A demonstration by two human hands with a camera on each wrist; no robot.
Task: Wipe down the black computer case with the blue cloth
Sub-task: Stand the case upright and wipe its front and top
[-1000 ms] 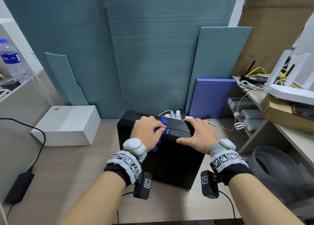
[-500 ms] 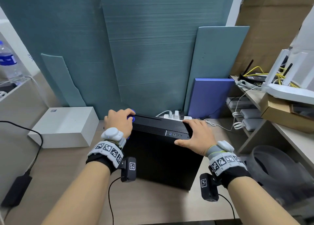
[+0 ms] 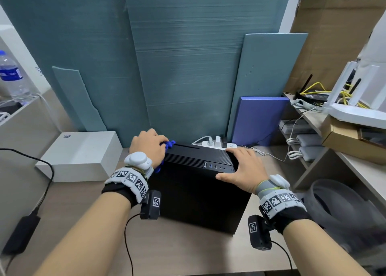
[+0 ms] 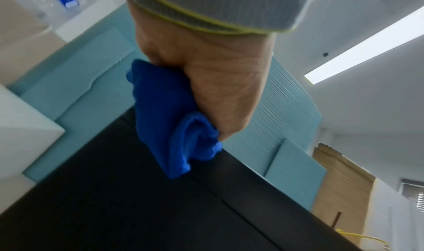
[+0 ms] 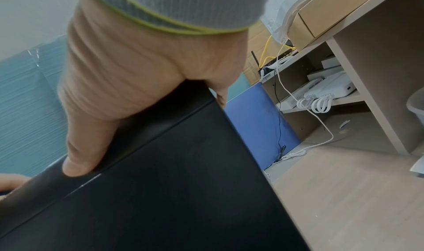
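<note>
The black computer case [image 3: 198, 196] stands upright on the wooden floor in the head view. My left hand [image 3: 150, 148] grips the bunched blue cloth [image 3: 168, 145] and presses it on the far left corner of the case's top. In the left wrist view the cloth [image 4: 169, 120] hangs out of my fist against the case's top edge [image 4: 160, 209]. My right hand [image 3: 243, 166] lies flat on the right end of the top, fingers spread and thumb along the front edge. The right wrist view shows the palm and thumb [image 5: 87, 146] on the case [image 5: 172, 191].
A white box [image 3: 79, 156] sits left of the case. A power strip [image 3: 219, 144] with plugs lies behind it, beside a blue panel [image 3: 259, 121]. Teal foam boards [image 3: 183, 62] lean on the wall. A shelf unit [image 3: 309, 150] and a grey bin [image 3: 342, 209] stand on the right.
My left hand has swept the blue cloth from the middle of the case's top to its far left corner. The right hand has stayed on the right end.
</note>
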